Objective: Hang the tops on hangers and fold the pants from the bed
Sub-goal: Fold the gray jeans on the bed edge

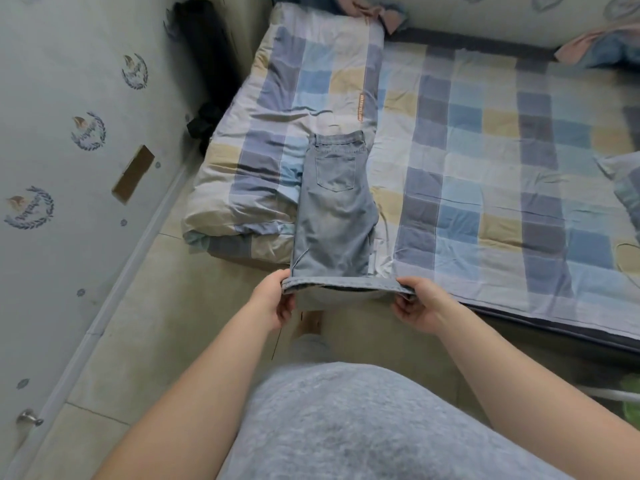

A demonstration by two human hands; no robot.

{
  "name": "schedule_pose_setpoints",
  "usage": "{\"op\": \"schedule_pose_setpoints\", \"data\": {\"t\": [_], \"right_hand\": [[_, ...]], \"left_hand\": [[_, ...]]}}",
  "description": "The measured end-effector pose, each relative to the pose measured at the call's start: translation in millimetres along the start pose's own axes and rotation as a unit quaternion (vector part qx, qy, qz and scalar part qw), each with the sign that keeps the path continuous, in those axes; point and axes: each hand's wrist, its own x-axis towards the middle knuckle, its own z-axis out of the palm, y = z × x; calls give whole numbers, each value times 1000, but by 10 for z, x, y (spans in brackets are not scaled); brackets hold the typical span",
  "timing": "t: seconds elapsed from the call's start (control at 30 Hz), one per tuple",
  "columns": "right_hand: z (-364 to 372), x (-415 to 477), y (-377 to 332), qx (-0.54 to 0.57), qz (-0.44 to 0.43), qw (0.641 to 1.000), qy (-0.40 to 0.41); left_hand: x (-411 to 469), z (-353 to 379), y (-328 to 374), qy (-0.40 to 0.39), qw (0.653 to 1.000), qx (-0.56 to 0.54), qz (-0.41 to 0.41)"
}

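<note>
Light blue jeans [334, 209] lie lengthwise on the near edge of the bed [485, 174], waistband and back pocket at the far end, legs stacked one on the other. The leg ends hang past the mattress edge. My left hand [277, 299] grips the left corner of the hems and my right hand [414, 303] grips the right corner, holding the hems level above the floor. No tops or hangers are in view.
A folded checked duvet [277, 109] lies at the bed's left end, partly under the jeans. Pink and blue fabric [595, 46] lies along the far side of the bed. A patterned wall or wardrobe [69, 168] with a knob [29, 418] stands left across a tiled floor strip.
</note>
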Motion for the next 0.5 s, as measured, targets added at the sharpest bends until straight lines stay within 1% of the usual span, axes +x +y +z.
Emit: {"op": "schedule_pose_setpoints", "data": {"t": [0.1,0.27,0.37,0.5], "right_hand": [[350,280,-636,41,8,999,7],[993,698,-1732,68,26,997,37],[1369,1054,-2372,74,20,996,52],[1720,1659,-3126,80,4,995,63]], "left_hand": [[316,177,741,-12,1000,-11,-13],[831,450,1994,-16,999,-26,-37],[1211,632,2702,-16,998,-22,-47],[1770,913,3485,-18,999,2,-35]]}}
